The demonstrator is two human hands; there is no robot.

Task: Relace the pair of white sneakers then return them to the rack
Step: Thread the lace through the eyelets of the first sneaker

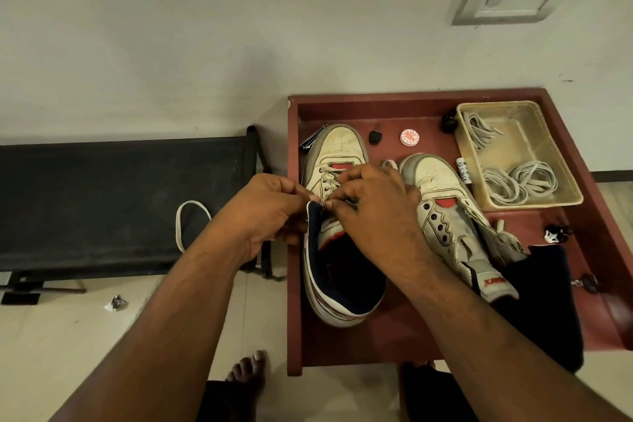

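A: Head view: what're the fingers holding?
B: left hand and right hand both pinch the lace of the left sneaker; unlaced sneaker sits just right of them.

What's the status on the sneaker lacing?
Both hands, left hand and right hand, pinch the lace at the left sneaker. Right sneaker unlaced, untouched. Spare laces in tub. Nothing in the way.
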